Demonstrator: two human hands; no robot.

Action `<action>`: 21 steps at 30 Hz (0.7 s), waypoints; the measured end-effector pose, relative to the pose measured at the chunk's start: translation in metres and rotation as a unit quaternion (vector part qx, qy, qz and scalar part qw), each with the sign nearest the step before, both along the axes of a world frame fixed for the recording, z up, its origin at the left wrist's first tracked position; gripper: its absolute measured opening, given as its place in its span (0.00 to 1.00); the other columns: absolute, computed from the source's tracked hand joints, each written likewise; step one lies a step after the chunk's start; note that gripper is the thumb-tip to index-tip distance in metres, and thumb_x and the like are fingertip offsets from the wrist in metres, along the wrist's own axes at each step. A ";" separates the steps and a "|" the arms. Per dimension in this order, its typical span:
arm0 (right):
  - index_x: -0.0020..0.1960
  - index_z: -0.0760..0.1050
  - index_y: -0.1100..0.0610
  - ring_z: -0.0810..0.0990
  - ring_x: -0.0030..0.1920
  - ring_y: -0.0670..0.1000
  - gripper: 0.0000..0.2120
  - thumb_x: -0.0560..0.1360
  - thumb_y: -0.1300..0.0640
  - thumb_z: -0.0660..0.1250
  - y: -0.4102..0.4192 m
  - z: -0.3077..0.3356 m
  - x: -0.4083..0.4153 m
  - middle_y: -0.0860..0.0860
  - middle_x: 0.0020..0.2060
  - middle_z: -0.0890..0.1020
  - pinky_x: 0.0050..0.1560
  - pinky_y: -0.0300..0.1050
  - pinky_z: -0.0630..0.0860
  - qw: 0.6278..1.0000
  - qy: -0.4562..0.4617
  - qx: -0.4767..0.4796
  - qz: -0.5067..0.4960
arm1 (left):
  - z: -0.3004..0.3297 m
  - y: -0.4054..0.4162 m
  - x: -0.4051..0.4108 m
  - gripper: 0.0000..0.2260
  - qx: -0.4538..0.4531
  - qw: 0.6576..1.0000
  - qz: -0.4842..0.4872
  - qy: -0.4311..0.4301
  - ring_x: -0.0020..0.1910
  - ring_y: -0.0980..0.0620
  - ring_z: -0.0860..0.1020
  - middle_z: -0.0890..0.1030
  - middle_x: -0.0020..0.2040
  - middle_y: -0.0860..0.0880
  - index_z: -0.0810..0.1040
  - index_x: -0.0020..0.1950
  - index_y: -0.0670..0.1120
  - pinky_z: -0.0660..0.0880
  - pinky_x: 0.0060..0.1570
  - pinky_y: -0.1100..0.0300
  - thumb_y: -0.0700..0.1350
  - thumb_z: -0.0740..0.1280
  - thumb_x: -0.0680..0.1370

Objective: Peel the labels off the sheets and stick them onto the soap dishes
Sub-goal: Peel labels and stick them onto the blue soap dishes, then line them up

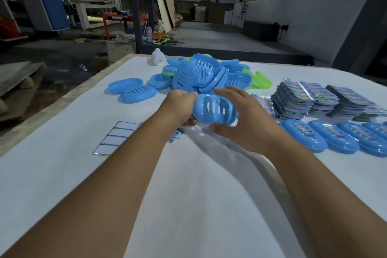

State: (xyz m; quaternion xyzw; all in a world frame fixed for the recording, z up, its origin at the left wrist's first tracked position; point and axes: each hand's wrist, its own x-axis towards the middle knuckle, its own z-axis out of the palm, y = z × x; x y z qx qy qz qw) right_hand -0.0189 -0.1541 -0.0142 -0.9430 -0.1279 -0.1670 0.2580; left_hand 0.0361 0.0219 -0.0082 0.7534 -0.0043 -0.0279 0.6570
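A blue slotted soap dish [213, 109] is held above the white table [188, 195]. My left hand [180, 107] grips its left end with curled fingers. Just right of the dish, my right hand [240, 117] has its fingers spread and thumb below, and I cannot tell whether it touches. A pile of blue and green soap dishes [201, 73] lies behind. A label sheet [117, 138] with empty spaces lies to the left, partly under my left forearm. Stacks of label sheets [303, 98] stand at the right. A row of labelled dishes [335, 136] lies in front of them.
Two loose blue dishes [132, 90] lie left of the pile. A white bag-like object [157, 56] sits at the table's far edge. The table's left edge runs diagonally, with a dark workshop floor and pallets beyond it.
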 end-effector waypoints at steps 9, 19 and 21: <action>0.74 0.67 0.40 0.73 0.65 0.52 0.33 0.72 0.36 0.73 -0.006 -0.005 0.004 0.47 0.67 0.75 0.57 0.46 0.68 0.996 0.061 -0.065 -0.013 | -0.007 0.007 -0.002 0.16 0.283 0.946 0.052 -0.148 0.39 0.44 0.80 0.82 0.38 0.45 0.80 0.43 0.43 0.78 0.43 0.52 0.53 0.61 0.81; 0.76 0.64 0.41 0.72 0.69 0.57 0.32 0.75 0.34 0.66 -0.006 -0.006 -0.002 0.51 0.70 0.74 0.67 0.52 0.71 0.983 0.131 -0.128 -0.016 | 0.001 0.029 -0.001 0.22 0.571 0.815 0.071 -0.062 0.49 0.49 0.76 0.78 0.52 0.50 0.76 0.60 0.51 0.70 0.39 0.56 0.64 0.67 0.74; 0.76 0.64 0.40 0.71 0.70 0.57 0.34 0.73 0.32 0.66 -0.006 -0.005 -0.003 0.50 0.70 0.74 0.68 0.53 0.70 0.982 0.136 -0.128 -0.017 | 0.001 0.030 -0.003 0.20 0.556 0.827 0.064 -0.053 0.47 0.49 0.76 0.77 0.47 0.51 0.76 0.60 0.51 0.69 0.37 0.57 0.60 0.70 0.73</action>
